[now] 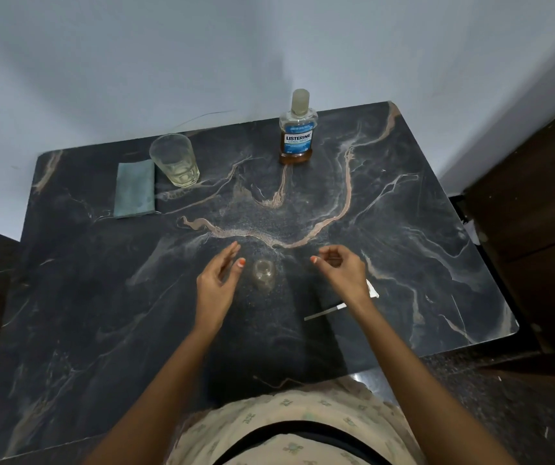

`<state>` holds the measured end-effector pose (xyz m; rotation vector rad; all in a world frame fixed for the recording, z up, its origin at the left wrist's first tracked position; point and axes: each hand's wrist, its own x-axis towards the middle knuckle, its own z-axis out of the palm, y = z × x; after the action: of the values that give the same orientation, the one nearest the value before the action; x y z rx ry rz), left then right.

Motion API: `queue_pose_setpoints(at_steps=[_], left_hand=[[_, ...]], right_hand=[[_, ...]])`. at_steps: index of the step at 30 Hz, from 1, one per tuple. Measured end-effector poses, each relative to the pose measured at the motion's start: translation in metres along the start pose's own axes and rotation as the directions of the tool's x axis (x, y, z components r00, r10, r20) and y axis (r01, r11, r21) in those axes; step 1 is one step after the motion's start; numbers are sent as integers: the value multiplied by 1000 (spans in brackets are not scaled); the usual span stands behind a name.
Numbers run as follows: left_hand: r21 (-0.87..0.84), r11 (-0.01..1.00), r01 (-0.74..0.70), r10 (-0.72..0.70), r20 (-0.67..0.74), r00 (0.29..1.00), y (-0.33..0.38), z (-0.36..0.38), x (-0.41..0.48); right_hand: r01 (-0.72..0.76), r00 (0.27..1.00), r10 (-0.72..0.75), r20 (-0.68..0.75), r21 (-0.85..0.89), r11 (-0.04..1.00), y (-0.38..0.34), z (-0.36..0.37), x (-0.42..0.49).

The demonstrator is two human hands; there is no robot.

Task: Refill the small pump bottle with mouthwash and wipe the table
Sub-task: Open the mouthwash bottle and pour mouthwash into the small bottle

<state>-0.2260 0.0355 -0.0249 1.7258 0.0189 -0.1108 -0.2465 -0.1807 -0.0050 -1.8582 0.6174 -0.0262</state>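
Note:
A small clear bottle [264, 274] stands uncapped on the dark marble table [403, 213], between my hands. My left hand [217, 283] hovers just left of it, fingers apart and holding nothing. To the bottle's right, my right hand [341, 268] has its fingers loosely curled and nothing visible in them. The pump head with its thin tube [326, 311] lies on the table under my right wrist. The mouthwash bottle [297, 129], capped, stands at the back of the table. A folded grey-green cloth [135, 188] lies at the back left.
A drinking glass [176, 160] with a little pale liquid stands beside the cloth. A pale wall runs behind the table. Dark wooden furniture [538, 203] stands close to the table's right edge.

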Motion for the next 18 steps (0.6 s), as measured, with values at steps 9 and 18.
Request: queue_pose_setpoints(at_steps=[9,18], left_hand=[[98,995,-36,27,91,996,19,8,81],[226,967,-117,83,156,984,52,54,196]], right_hand=[[88,992,-85,88,-22,996,-33,30,72],[172,983,-175,-63,-58,983,-86,32,172]])
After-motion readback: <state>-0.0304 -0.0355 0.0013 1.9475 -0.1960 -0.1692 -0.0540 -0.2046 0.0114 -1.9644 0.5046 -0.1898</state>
